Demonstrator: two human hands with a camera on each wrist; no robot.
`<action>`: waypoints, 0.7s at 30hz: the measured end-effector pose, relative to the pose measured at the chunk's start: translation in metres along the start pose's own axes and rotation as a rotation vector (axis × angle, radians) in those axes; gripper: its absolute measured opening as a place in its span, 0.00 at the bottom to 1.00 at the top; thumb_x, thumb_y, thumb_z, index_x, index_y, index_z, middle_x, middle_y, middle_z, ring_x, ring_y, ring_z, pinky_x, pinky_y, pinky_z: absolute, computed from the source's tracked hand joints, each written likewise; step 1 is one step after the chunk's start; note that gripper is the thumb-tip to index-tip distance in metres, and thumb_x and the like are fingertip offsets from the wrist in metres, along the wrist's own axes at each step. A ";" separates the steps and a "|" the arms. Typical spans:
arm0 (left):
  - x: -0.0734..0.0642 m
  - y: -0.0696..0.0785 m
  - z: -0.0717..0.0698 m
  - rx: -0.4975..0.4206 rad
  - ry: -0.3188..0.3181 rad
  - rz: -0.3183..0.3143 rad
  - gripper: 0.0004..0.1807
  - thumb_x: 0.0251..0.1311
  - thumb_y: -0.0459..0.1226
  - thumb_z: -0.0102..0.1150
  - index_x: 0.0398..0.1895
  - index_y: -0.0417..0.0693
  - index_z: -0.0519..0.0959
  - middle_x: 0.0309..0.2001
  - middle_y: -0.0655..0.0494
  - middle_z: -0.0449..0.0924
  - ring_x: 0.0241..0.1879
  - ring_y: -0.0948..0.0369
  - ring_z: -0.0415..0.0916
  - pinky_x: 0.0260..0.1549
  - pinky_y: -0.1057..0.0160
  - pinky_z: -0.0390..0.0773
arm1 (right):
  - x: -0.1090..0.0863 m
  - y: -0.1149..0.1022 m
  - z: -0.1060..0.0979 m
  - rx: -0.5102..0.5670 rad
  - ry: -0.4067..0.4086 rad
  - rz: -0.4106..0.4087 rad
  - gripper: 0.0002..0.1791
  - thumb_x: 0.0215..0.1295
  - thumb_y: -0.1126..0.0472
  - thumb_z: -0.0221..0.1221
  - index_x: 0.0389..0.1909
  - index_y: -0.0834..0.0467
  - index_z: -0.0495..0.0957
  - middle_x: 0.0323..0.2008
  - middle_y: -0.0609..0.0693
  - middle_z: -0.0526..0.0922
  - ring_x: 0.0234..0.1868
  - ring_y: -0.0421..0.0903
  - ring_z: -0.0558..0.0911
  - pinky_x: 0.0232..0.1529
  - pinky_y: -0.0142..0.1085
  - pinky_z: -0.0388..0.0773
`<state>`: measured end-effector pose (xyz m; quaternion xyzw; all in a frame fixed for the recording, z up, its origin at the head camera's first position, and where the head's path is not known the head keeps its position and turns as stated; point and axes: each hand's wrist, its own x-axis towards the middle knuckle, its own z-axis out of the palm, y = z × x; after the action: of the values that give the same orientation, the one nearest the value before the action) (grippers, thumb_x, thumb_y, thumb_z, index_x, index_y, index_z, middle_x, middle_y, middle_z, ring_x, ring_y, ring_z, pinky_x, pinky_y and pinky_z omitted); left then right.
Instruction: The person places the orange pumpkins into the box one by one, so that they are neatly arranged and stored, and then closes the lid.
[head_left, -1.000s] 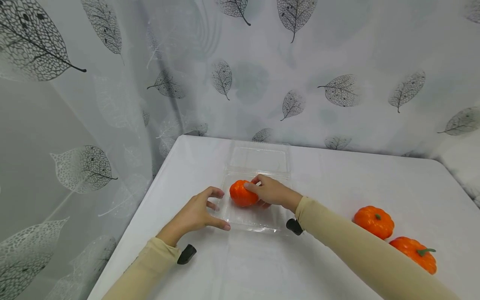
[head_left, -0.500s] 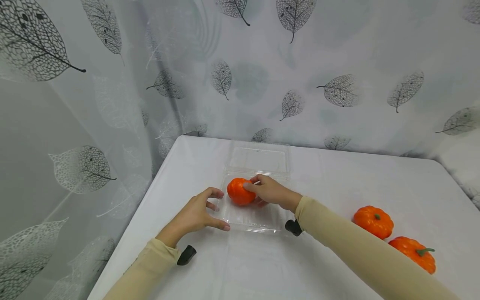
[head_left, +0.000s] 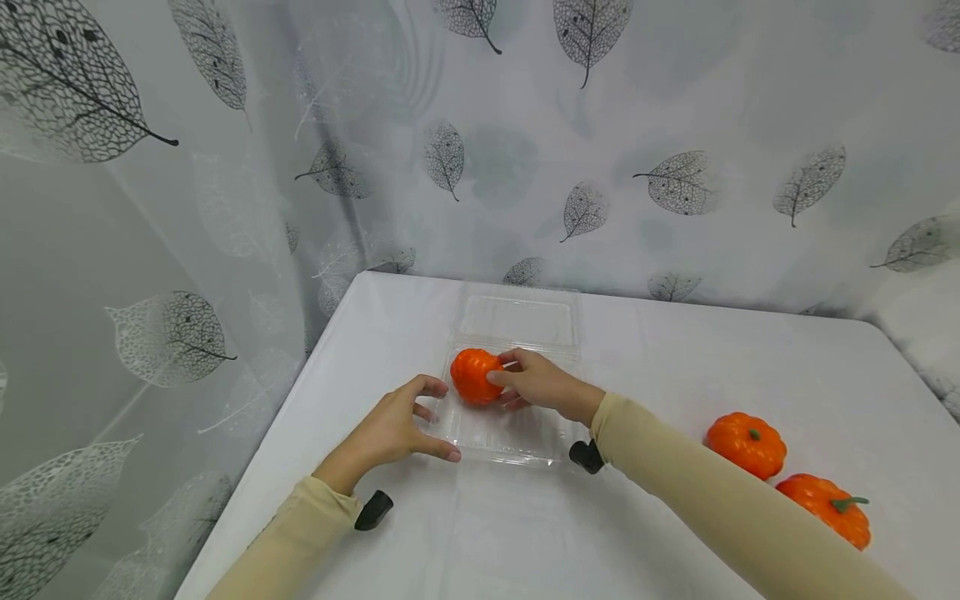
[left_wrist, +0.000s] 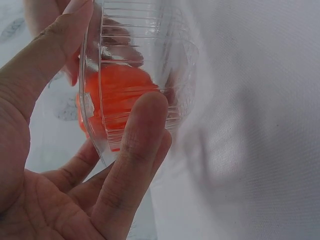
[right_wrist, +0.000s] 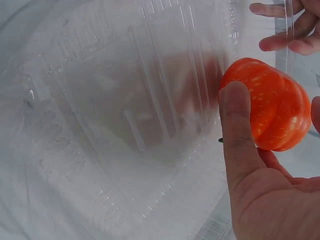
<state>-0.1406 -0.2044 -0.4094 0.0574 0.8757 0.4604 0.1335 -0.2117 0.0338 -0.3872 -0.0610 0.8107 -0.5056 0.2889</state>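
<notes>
An orange toy pumpkin (head_left: 474,377) is held in my right hand (head_left: 542,385), its thumb on the near side and fingers beyond. It sits over the left part of a clear plastic clamshell container (head_left: 495,437), whose lid (head_left: 517,318) lies folded back behind the base. In the right wrist view, a small green stem tip shows beside my thumb on the pumpkin (right_wrist: 270,107). My left hand (head_left: 386,425) holds the container's left side with fingers and thumb spread. The left wrist view shows its fingers (left_wrist: 135,145) at the ridged wall, under the rim.
Two more orange pumpkins, one rounder (head_left: 747,445) and one with a longer green stem (head_left: 828,506), lie at the right beyond my right forearm. A white cloth covers the table (head_left: 675,358). A leaf-patterned curtain (head_left: 510,167) hangs behind and at the left.
My right hand has shifted the pumpkin a little left and toward the back of the container, its fingers now lower on the pumpkin's right side. My left hand has stayed in place.
</notes>
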 end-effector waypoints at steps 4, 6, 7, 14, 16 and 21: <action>0.000 0.001 0.001 0.008 -0.001 -0.003 0.50 0.31 0.44 0.89 0.64 0.48 0.73 0.61 0.55 0.75 0.53 0.55 0.78 0.41 0.59 0.82 | -0.004 0.001 -0.003 0.007 -0.004 0.003 0.31 0.73 0.55 0.60 0.70 0.65 0.63 0.63 0.63 0.74 0.46 0.56 0.86 0.47 0.40 0.84; 0.000 0.001 0.001 0.009 0.000 -0.008 0.50 0.32 0.43 0.89 0.64 0.48 0.73 0.61 0.56 0.75 0.53 0.55 0.78 0.41 0.59 0.83 | -0.006 0.001 -0.006 0.013 -0.008 0.003 0.32 0.73 0.55 0.60 0.71 0.65 0.62 0.64 0.64 0.73 0.47 0.57 0.85 0.48 0.41 0.83; 0.000 0.001 0.001 0.010 0.001 -0.009 0.50 0.32 0.43 0.89 0.64 0.48 0.73 0.61 0.56 0.75 0.53 0.55 0.78 0.42 0.59 0.82 | -0.008 0.001 -0.007 0.012 -0.012 0.002 0.33 0.73 0.55 0.60 0.71 0.65 0.62 0.64 0.64 0.73 0.48 0.57 0.85 0.49 0.41 0.83; 0.000 0.002 0.001 0.002 0.000 -0.011 0.50 0.32 0.42 0.89 0.65 0.48 0.73 0.62 0.56 0.75 0.53 0.56 0.78 0.45 0.57 0.82 | -0.024 0.002 -0.021 -0.016 -0.014 -0.020 0.37 0.71 0.53 0.62 0.73 0.64 0.60 0.66 0.63 0.70 0.52 0.57 0.84 0.51 0.42 0.82; 0.000 0.002 0.001 0.006 0.000 -0.014 0.50 0.32 0.43 0.89 0.65 0.48 0.73 0.62 0.56 0.75 0.53 0.56 0.78 0.45 0.57 0.82 | -0.033 0.002 -0.027 -0.031 -0.014 -0.036 0.37 0.71 0.52 0.62 0.74 0.63 0.60 0.66 0.62 0.70 0.54 0.57 0.83 0.53 0.43 0.81; 0.000 0.005 0.002 0.013 0.001 -0.030 0.51 0.30 0.43 0.89 0.64 0.48 0.73 0.62 0.56 0.75 0.53 0.56 0.78 0.43 0.58 0.82 | -0.055 0.006 -0.040 -0.023 0.002 -0.117 0.36 0.71 0.53 0.62 0.73 0.61 0.61 0.67 0.61 0.70 0.56 0.58 0.82 0.55 0.43 0.80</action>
<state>-0.1398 -0.2007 -0.4064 0.0449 0.8795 0.4527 0.1396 -0.1867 0.0898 -0.3569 -0.1111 0.8118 -0.5123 0.2571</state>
